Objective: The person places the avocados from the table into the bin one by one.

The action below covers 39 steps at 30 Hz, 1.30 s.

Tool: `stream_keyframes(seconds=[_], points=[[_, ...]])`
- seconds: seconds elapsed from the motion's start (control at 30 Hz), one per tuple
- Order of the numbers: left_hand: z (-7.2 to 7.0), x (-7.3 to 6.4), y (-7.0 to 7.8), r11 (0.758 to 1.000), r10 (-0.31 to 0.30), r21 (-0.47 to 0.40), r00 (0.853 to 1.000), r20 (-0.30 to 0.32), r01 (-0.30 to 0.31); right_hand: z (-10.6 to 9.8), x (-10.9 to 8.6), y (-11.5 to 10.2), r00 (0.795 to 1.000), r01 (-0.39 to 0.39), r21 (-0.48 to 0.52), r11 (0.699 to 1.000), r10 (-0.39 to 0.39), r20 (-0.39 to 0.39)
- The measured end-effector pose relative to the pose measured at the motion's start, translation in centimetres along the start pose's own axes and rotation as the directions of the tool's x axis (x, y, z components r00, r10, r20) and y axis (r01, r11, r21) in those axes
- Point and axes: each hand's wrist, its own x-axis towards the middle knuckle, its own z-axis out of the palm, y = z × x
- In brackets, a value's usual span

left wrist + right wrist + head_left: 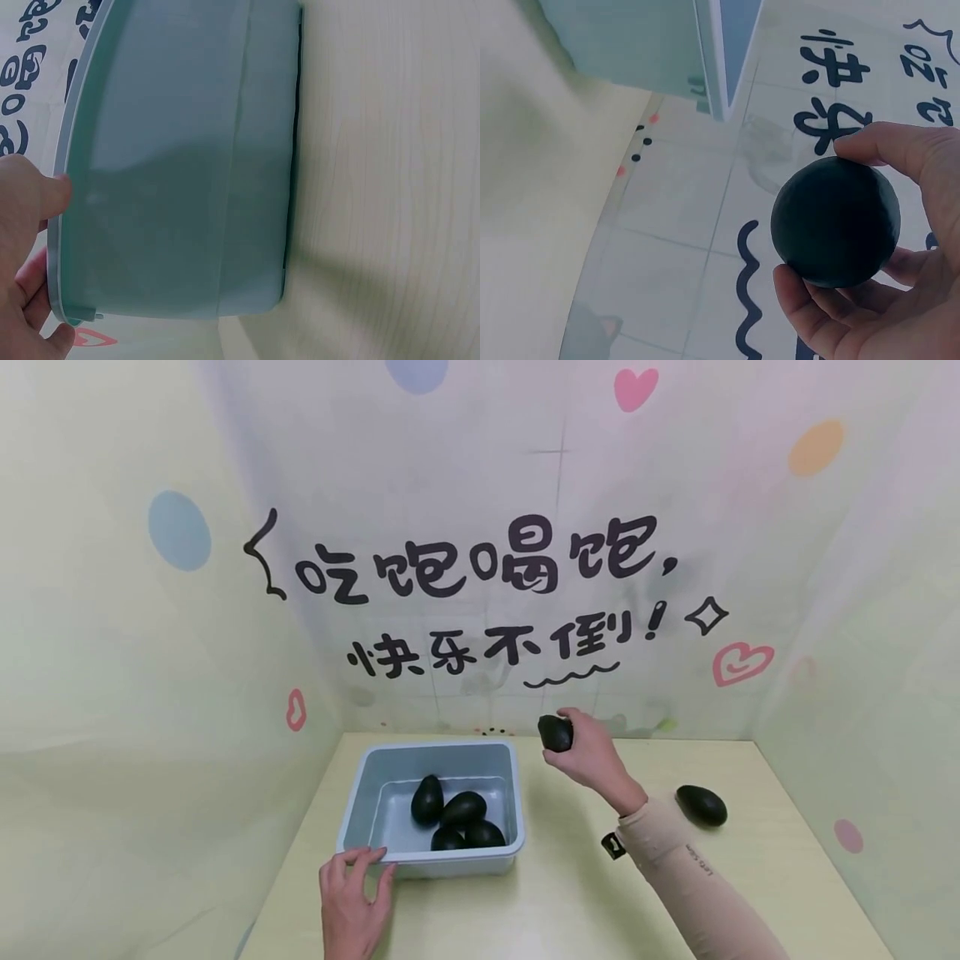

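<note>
My right hand (592,752) holds a dark avocado (556,733) up in the air, to the right of a grey-blue plastic bin (442,867). In the right wrist view the thumb and fingers curl round the avocado (835,222) from opposite sides. Inside the bin lie several more dark avocados (427,800), grouped towards its middle and front right. My left hand (354,893) grips the bin's near rim at the front left corner. The left wrist view has the thumb on the outer wall and fingers over the rim (64,135).
Another avocado (702,806) lies on the pale wooden table (555,902) at the right, beyond the right sleeve (690,868). A small black item (613,845) shows beside the right cuff. Printed fabric (480,460) walls the table at the back and sides.
</note>
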Motion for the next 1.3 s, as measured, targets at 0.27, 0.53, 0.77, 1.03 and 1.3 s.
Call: stream_keyframes(seconds=[0.27, 0.53, 0.77, 1.03, 1.3], points=[[0.2, -0.1, -0.2, 0.999, 0.031, -0.014, 0.999, -0.026, -0.031, 1.5, -0.3, -2.2, 0.998, 0.036, 0.016, 0.999, -0.036, 0.052], [0.3, 0.0, -0.3, 0.998, 0.047, -0.027, 0.998, -0.038, -0.048, 3.0, -0.6, -4.4, 0.990, 0.072, 0.059, 0.996, -0.079, 0.118], [0.4, -0.1, -0.5, 0.997, 0.058, -0.050, 0.997, -0.058, -0.061, 4.7, -0.9, -5.6, 0.972, 0.108, 0.097, 0.989, -0.125, 0.197], [0.5, -0.2, -0.5, 0.995, 0.066, -0.067, 0.995, -0.077, -0.071, 7.0, -1.1, -7.0, 0.950, 0.158, 0.122, 0.980, -0.185, 0.251], [0.7, -0.3, -0.6, 0.992, 0.076, -0.091, 0.993, -0.091, -0.084, 9.3, -1.4, -9.3, 0.930, 0.188, 0.077, 0.979, -0.203, 0.305]])
